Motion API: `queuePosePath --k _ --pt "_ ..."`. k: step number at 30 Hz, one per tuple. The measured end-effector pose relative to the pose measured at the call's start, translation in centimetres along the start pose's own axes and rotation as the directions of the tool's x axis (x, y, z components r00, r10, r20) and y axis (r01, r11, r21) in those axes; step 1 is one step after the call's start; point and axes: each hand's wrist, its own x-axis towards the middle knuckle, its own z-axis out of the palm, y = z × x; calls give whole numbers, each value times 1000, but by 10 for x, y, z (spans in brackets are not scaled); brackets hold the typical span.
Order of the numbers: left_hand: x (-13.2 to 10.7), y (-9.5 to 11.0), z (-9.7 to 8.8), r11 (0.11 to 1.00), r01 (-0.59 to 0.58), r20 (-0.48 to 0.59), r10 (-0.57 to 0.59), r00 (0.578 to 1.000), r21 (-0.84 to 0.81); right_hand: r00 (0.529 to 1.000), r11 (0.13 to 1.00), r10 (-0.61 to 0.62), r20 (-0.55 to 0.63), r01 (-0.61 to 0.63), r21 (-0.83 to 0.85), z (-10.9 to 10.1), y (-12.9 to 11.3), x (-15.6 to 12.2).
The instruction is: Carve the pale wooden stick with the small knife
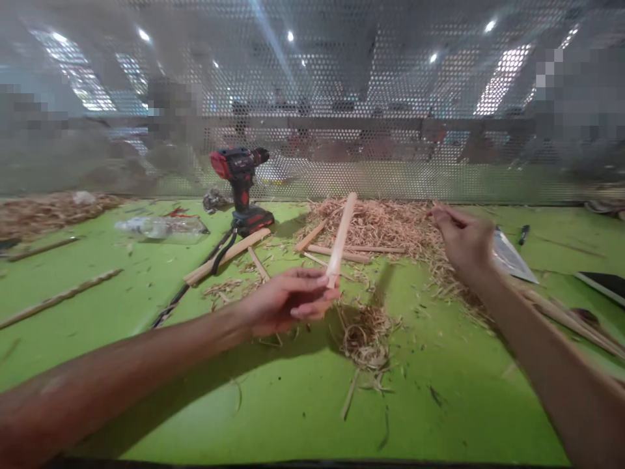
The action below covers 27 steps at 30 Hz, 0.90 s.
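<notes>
My left hand grips the lower end of a pale, flat wooden strip. The strip points up and away from me, above the green tabletop. Off to the right, my right hand is closed with its fingers pinched together, at the right end of a wide heap of wood shavings. What those fingers hold, if anything, I cannot make out. A smaller clump of curled shavings lies on the table below the strip.
A red and black cordless drill stands beyond my left hand, near a wooden piece. Left of it lies a clear plastic bottle. More sticks lie at far left. A perforated screen closes off the back.
</notes>
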Motion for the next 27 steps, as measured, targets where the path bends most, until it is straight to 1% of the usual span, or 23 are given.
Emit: queuePosePath --k 1,2,4,5,6,8,9,10,11,12,14,16,20,23,27 --pt "3 2 0 999 -25 -32 23 999 -43 1000 1000 10 -23 -10 13 0 -4 1" --pt "6 3 -1 997 -28 -35 26 999 -77 1000 999 10 -9 -10 35 2 -11 -1" --pt "11 4 -3 992 -33 -31 29 999 -122 994 995 -27 103 17 95 10 -30 -15" --pt "12 4 -4 990 -39 -32 35 999 -132 979 991 -60 193 35 132 15 -39 -24" --pt "13 3 -4 990 -49 -38 45 998 -135 950 984 -101 294 51 173 20 -48 -33" --pt "12 2 -4 990 -66 -51 60 997 -128 861 963 -206 465 94 253 28 -62 -51" --pt "11 2 -4 990 -70 -56 64 996 -121 815 952 -259 519 123 282 32 -66 -59" --pt "10 2 -3 991 -72 -61 65 996 -115 779 940 -308 546 161 300 36 -69 -64" --pt "9 2 -2 991 -72 -65 65 996 -110 756 927 -356 549 211 311 39 -71 -68" --pt "8 3 -1 992 -73 -69 66 995 -106 743 915 -394 541 259 309 41 -72 -71" --pt "8 4 1 993 -76 -80 68 994 -95 739 896 -441 509 334 292 46 -71 -75" --pt "7 4 3 994 -83 -99 76 992 -68 748 885 -464 474 366 288 48 -69 -76" --pt "6 5 3 996 -77 -102 82 991 48 752 880 -469 464 352 318 46 -72 -76" --pt "5 5 2 993 -52 -91 61 994 102 736 879 -467 490 323 352 43 -78 -77" --pt "3 6 4 985 -74 -35 80 996 157 715 870 -483 505 329 368 41 -80 -77"
